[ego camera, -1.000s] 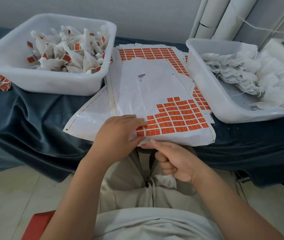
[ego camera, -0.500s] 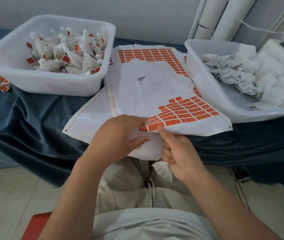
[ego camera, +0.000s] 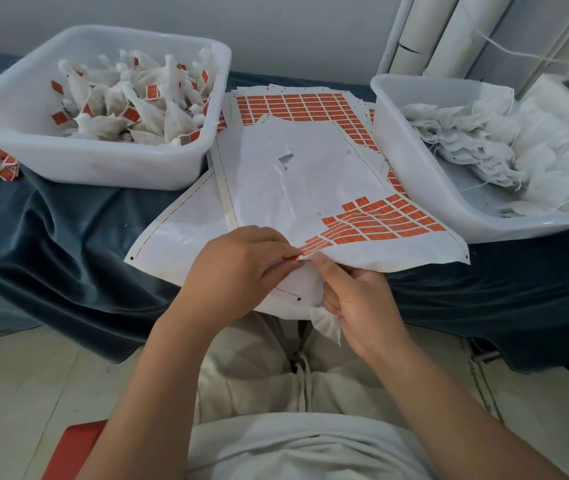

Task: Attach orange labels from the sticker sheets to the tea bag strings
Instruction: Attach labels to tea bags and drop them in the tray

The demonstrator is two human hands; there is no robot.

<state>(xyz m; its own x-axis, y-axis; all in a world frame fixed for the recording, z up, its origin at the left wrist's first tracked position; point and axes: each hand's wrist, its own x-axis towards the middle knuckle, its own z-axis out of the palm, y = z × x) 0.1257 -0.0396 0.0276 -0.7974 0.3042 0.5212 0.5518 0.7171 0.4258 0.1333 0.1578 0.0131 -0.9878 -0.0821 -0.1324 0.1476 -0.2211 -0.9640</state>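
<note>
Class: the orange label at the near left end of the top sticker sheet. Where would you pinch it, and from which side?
Pinch the label by its left end, coming from the near left: the rows stop in steps beside bare backing, and the right hand bends the sheet edge up, probably freeing that end.

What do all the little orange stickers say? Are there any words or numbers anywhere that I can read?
Orange labels on the near sticker sheet: too small and blurred to read.
Far sticker sheet: its orange labels are too small to read.
Labels on the tea bags in the left bin: blurred, unreadable.
Nothing else bears words, numbers or signs.
</note>
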